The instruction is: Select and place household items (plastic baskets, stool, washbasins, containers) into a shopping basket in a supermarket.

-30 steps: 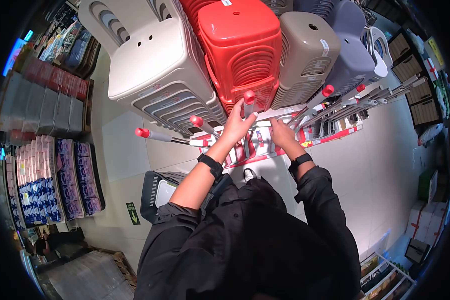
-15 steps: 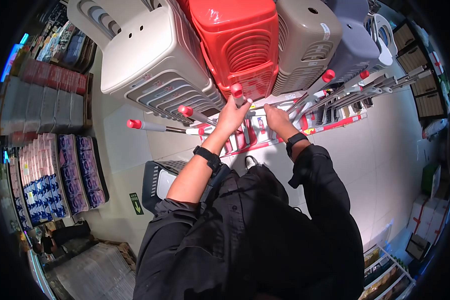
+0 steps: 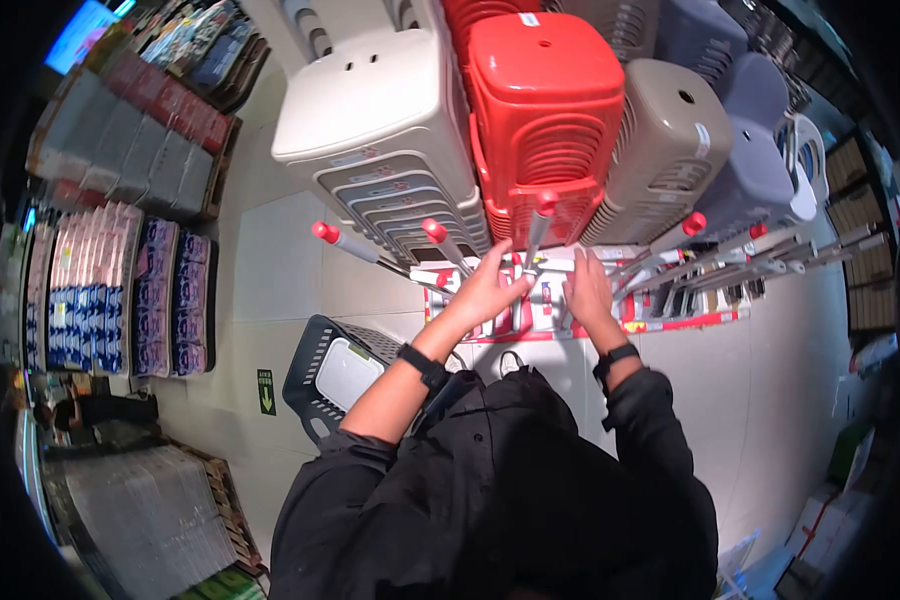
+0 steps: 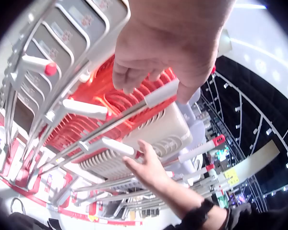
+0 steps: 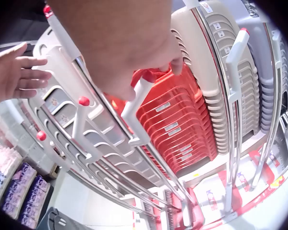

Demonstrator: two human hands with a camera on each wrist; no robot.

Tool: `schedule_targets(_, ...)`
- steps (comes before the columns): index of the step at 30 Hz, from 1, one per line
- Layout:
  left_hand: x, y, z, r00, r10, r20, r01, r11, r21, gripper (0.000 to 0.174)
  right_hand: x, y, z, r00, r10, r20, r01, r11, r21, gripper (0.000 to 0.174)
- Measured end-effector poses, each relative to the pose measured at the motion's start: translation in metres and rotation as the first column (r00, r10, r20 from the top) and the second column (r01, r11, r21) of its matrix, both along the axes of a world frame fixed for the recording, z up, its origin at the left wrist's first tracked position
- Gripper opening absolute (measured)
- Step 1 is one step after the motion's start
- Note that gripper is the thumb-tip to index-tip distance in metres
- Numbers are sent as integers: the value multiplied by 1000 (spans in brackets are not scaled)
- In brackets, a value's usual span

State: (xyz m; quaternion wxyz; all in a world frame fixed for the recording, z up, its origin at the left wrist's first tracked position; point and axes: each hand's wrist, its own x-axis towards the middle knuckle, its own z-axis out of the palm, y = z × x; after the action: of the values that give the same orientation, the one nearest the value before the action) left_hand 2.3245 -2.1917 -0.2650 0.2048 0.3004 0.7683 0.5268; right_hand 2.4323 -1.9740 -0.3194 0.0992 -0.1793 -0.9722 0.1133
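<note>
Several long-handled cleaning tools stand together, with metal poles and white bent grips capped in red. My left hand (image 3: 490, 290) is just left of an upright handle (image 3: 539, 232). In the right wrist view this left hand (image 5: 20, 73) has its fingers spread, with nothing in them. My right hand (image 3: 590, 287) points its straightened fingers forward at the right of the same handle. The left wrist view has the right hand (image 4: 152, 168) with thumb and forefinger apart, right at the red end of a white grip (image 4: 119, 146).
Behind the tools rise stacks of white chairs (image 3: 370, 110), red stools (image 3: 545, 85), beige stools (image 3: 670, 130) and grey-blue chairs (image 3: 765, 165). A dark grey basket (image 3: 305, 375) holding a white item stands at my left. Packaged goods (image 3: 95, 290) are piled farther left.
The left hand, earlier around the red-capped handle, is now apart from it with spread fingers. The right hand's curled fingers have straightened. The head view has shifted, so things appear farther right and lower.
</note>
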Motion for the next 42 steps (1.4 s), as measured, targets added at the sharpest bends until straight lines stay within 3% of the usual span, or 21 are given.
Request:
schedule_targets(2,14,-55,10,984,-13,180,14,1000,-3,65,22,-17,-4,985,-6,-173,-2,999,-50,65)
schedule_targets(5,46,-146,3,949,205,241,-193,978,-75,57,55,-51,-21,993,68,-92,-81,986,-143,57)
schedule_targets(9,109,-263,-54,780,567,265,-489,817,-307,66,71,-110,-34,921,353,-162,-388,857,-340,53)
schedule_targets(11,141,-292,-56,700,674,238,-548,719,-427,71,68,-137,-43,827,551,-112,-543,731,-414,54)
schedule_targets(12,157,-308,-73,670,704,234,-562,688,-459,75,64,-153,-42,812,581,49,-484,719,-499,56)
schedule_targets(13,170,-315,-68,690,697,195,-490,648,-582,81,58,-167,-49,743,645,178,-488,704,-515,59)
schedule_targets(15,201,-334,-97,724,670,160,-473,653,-592,78,45,-200,-36,611,742,275,-558,651,-515,59)
schedule_targets(16,203,-339,-93,729,664,165,-472,663,-581,78,38,-214,-35,617,735,281,-557,660,-504,59)
schedule_targets(18,220,-348,-86,741,651,167,-408,633,-658,66,31,-243,-34,491,855,167,-739,510,-440,60)
schedule_targets(22,235,-378,-91,779,600,183,-282,595,-753,50,20,-314,-19,350,923,158,-853,384,-354,84)
schedule_targets(25,242,-394,-98,806,571,153,-304,622,-721,48,31,-358,-31,283,951,125,-891,309,-331,74)
schedule_targets(27,238,-399,-102,789,592,165,-343,647,-682,42,37,-379,-39,290,915,279,-747,399,-532,59)
schedule_targets(28,237,-401,-104,794,588,155,-343,644,-684,41,45,-387,-48,389,908,159,-777,416,-473,46)
schedule_targets(29,236,-401,-106,800,584,141,-348,642,-684,40,47,-386,-54,419,885,203,-755,464,-463,39)
schedule_targets(36,216,-418,-115,832,555,21,-429,666,-611,33,41,-404,-57,529,834,156,-711,536,-456,31)
schedule_targets(42,194,-434,-97,820,571,47,-366,584,-725,35,27,-425,-61,554,822,136,-708,550,-443,29)
